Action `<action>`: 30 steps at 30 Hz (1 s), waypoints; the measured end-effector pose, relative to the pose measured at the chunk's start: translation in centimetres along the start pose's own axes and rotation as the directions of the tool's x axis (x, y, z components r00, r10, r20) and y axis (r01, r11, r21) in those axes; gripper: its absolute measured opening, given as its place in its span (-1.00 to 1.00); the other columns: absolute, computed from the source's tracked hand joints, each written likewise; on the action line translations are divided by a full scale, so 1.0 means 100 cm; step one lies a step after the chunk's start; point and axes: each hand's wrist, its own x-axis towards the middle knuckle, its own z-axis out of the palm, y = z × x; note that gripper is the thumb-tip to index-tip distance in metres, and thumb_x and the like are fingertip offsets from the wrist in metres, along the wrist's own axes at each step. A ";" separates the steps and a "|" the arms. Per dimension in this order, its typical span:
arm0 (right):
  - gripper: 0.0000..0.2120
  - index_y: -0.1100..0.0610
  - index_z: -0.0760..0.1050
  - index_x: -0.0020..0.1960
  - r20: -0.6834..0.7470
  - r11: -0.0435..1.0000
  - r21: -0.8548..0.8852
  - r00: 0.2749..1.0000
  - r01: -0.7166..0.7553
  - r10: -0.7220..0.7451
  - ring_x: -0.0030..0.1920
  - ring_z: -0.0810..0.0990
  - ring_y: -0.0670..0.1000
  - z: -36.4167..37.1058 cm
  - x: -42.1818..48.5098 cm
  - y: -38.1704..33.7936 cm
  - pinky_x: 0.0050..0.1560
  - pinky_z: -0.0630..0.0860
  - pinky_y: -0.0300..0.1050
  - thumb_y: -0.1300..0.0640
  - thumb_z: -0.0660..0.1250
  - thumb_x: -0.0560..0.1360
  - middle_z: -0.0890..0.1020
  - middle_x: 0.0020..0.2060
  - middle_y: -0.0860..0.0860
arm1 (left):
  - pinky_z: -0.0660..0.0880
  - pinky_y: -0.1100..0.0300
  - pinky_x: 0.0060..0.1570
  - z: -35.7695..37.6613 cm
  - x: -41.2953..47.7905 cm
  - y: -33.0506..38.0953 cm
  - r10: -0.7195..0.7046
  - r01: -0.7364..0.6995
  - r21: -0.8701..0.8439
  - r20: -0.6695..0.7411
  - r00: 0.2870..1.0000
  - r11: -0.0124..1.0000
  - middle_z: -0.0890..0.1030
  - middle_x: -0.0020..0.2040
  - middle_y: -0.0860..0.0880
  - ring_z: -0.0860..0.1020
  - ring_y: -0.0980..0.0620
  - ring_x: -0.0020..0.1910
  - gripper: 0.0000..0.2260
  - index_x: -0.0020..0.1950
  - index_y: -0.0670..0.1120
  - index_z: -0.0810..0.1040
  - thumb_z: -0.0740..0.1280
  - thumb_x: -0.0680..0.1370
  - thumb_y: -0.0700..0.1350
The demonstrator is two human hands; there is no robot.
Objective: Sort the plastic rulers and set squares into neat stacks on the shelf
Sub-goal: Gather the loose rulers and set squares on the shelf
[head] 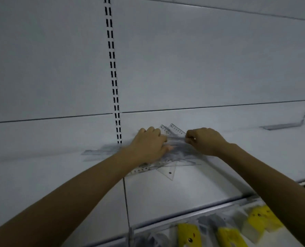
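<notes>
- We see a white metal shelf (166, 193) with a heap of clear plastic rulers and set squares (176, 154) lying on it near the back panel (183, 59), just right of the slotted upright (115, 86).
- Our left hand (148, 147) rests palm down on the left part of the heap, fingers spread and slightly curled over the pieces; it presses on them, and we cannot tell whether any piece is actually gripped.
- Our right hand (204, 139) is at the right side of the heap, fingers curled in, with thumb and fingertips pinched on the edge of a clear piece.
- Two ruler ends (176, 131) with printed numbers tilt up against the back panel between the two hands.
- One set square (168, 172) with a dark dot near its corner points toward the shelf's front edge, lying flat, partly under the heap.
- A straight ruler (141, 170) pokes out from beneath the left wrist.
- Blurred grey strips (101, 152) extend left of the heap past the upright.
- Below the shelf's front edge we see yellow packaged items (187, 234) on a lower level, blurred.
</notes>
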 end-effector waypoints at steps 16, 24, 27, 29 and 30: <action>-0.88 0.06 0.48 0.09 -0.176 0.905 0.195 0.895 -0.377 0.411 -0.24 0.61 0.07 -0.022 -0.039 -0.037 -0.22 0.51 -0.15 0.15 0.23 0.57 0.68 -0.17 0.02 | 0.45 0.00 0.07 -0.005 -0.003 -0.028 0.276 -0.269 -0.154 0.024 0.961 0.951 0.49 0.25 -0.04 0.44 -0.06 0.20 -0.65 0.33 -0.01 0.40 0.19 0.58 0.08; -0.81 0.08 0.48 0.08 -0.198 0.927 0.251 0.922 -0.280 0.332 -0.24 0.61 0.10 -0.017 -0.069 -0.015 -0.21 0.55 -0.06 0.03 0.14 0.61 0.67 -0.21 0.05 | 0.34 0.12 0.04 -0.012 -0.002 -0.015 0.202 -0.206 -0.199 -0.038 0.979 0.958 0.47 0.23 -0.03 0.44 -0.01 0.18 -0.72 0.20 0.00 0.53 0.24 0.56 0.08; -0.72 0.12 0.44 0.08 -0.247 0.950 0.223 0.930 -0.221 0.274 -0.30 0.56 0.11 -0.015 -0.088 0.000 -0.31 0.45 -0.12 -0.03 0.07 0.62 0.63 -0.26 0.06 | 0.30 0.07 0.19 -0.006 -0.001 0.000 0.135 -0.174 -0.234 -0.173 0.976 0.957 0.39 0.35 0.00 0.39 -0.01 0.26 -0.61 0.26 0.02 0.46 0.22 0.53 0.20; -0.69 0.13 0.44 0.05 -0.260 0.936 0.284 0.923 -0.208 0.284 -0.30 0.55 0.11 -0.012 -0.101 0.014 -0.31 0.46 -0.09 -0.06 0.05 0.62 0.61 -0.28 0.05 | 0.20 0.03 0.33 -0.004 0.002 0.023 0.172 -0.204 -0.146 -0.205 0.964 0.968 0.31 0.44 0.00 0.30 -0.02 0.38 -0.47 0.43 0.03 0.29 0.18 0.52 0.22; -0.70 0.12 0.45 0.04 -0.257 0.910 0.348 0.911 -0.223 0.322 -0.28 0.56 0.11 -0.011 -0.108 0.022 -0.27 0.50 -0.04 -0.06 0.05 0.62 0.61 -0.29 0.04 | 0.14 0.01 0.37 -0.005 0.007 0.038 0.221 -0.234 -0.061 -0.162 0.962 0.970 0.29 0.47 0.00 0.27 -0.02 0.41 -0.47 0.48 0.04 0.21 0.16 0.55 0.19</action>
